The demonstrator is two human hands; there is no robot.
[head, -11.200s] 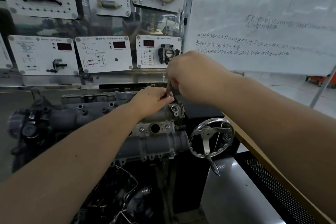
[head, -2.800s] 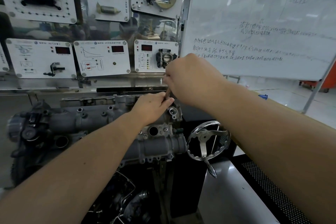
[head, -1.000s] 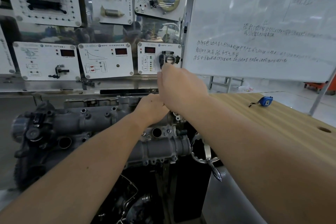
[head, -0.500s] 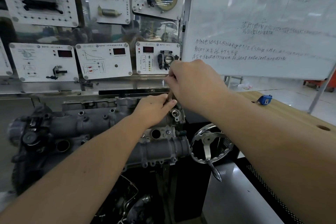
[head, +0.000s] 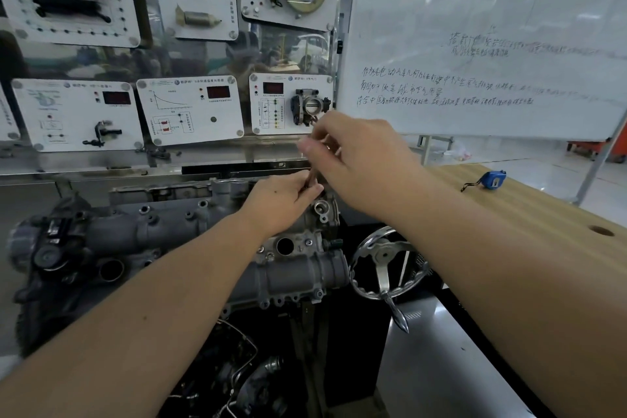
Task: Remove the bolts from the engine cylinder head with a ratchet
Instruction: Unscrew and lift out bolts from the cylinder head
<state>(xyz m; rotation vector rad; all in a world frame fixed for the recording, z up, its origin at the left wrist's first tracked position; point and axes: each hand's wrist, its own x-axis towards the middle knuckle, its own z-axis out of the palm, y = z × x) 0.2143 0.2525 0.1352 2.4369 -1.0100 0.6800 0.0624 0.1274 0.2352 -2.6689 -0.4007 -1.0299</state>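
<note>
Both hands pinch thin tool (head: 312, 176) above cylinder head (head: 190, 234): left hand (head: 283, 200) low, right hand (head: 356, 159) high (bolt hidden). Keep tool straight, turn slowly.

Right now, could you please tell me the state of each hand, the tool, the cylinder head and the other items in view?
Left hand: pinching the tool's lower end.
Right hand: gripping the tool's upper end.
Thin metal ratchet tool: near upright, mostly hidden.
Grey metal engine cylinder head: mounted on a stand.
Silver handwheel: untouched.
Blue tape measure: lying on the wooden bench.
</note>
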